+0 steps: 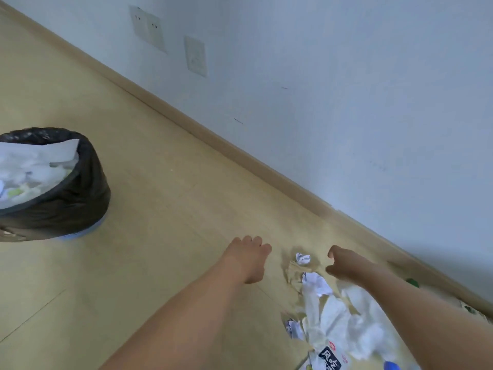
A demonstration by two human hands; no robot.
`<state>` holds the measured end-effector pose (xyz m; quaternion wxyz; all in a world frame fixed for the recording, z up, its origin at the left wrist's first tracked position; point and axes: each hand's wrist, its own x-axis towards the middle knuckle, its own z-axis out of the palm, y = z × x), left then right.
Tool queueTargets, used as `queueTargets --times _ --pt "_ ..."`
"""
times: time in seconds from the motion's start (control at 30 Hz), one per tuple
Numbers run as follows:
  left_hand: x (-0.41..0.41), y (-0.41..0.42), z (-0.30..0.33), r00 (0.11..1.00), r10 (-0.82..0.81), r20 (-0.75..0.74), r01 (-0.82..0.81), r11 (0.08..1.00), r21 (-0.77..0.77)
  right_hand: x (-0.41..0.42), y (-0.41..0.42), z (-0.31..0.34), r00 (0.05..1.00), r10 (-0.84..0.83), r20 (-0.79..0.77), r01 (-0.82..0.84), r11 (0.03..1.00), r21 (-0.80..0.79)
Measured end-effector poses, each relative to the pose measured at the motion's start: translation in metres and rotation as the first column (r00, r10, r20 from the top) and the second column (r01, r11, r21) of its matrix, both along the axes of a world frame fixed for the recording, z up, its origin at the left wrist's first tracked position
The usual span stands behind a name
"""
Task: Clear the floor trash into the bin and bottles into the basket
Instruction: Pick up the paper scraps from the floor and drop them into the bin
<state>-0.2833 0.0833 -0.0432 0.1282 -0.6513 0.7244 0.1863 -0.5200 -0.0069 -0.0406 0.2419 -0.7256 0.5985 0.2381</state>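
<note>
A bin [69,201] lined with a black bag stands on the floor at the left, with white paper and wrappers inside. Floor trash lies at the lower right: a small crumpled paper ball [303,258], a larger crumpled paper [317,283], white tissue and plastic wrappers [344,324], and a printed package [329,359]. My left hand [246,259] hovers over bare floor left of the paper ball, fingers loosely curled and holding nothing. My right hand [344,264] reaches just right of the ball, fingers curved and empty. A green object [412,282] shows beyond my right arm.
A white wall with wall sockets [196,56] and a wooden skirting board [240,153] runs diagonally behind the trash. Light wooden floor [165,182] stretches between the bin and the pile. No basket is in view.
</note>
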Motion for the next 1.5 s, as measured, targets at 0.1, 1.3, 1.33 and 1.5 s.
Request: queueTargets --times 0.1,1.3,1.33,1.5 --pt "-0.062 -0.001 -0.028 0.997 0.029 -0.068 -0.021 0.993 0.113 -0.034 0.014 -0.025 1.000 0.018 0.015 -0.019 0.998 0.064" --pt "-0.064 -0.041 -0.035 0.769 0.507 -0.390 -0.459 0.862 0.215 -0.017 0.007 -0.097 0.948 0.203 0.244 -0.176 0.976 -0.128" --pt "-0.063 -0.042 -0.033 0.768 0.511 -0.386 -0.465 0.860 0.212 -0.015 0.005 -0.095 0.949 0.220 0.225 -0.197 0.973 -0.122" --pt "-0.052 -0.043 -0.019 0.832 0.477 -0.282 -0.464 0.878 0.117 -0.010 -0.002 -0.093 0.959 0.220 0.176 -0.211 0.975 -0.066"
